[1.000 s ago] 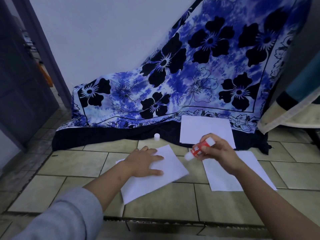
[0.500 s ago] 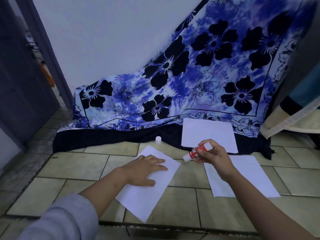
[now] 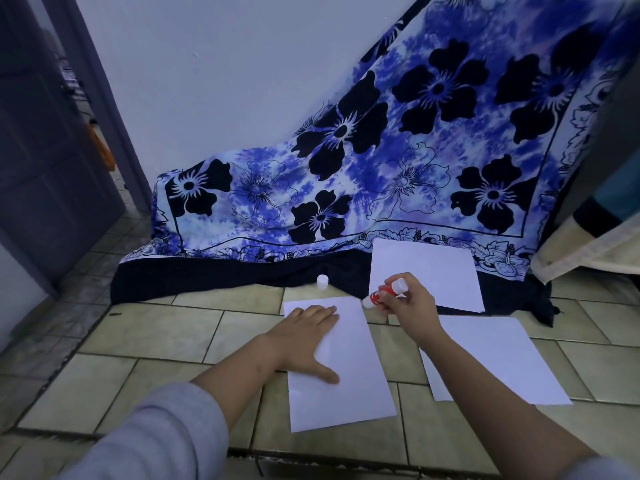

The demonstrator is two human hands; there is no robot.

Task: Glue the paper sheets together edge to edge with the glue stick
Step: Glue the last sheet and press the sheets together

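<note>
Tiled floor point(image 3: 156, 323), head view. Left hand point(image 3: 304, 336) — fingers straight, palm down — presses flat on the near sheet point(image 3: 349, 382). Right hand point(image 3: 414, 308) pinches the uncapped glue stick point(image 3: 378, 295), its tip pointing toward 8 o'clock, just beside that sheet's far right corner. White cap point(image 3: 322, 282) stands at 12 o'clock; second sheet point(image 3: 495, 358) at 3 o'clock; third sheet point(image 3: 429, 271) at 1 o'clock, partly on the floral cloth point(image 3: 346, 150).
</note>
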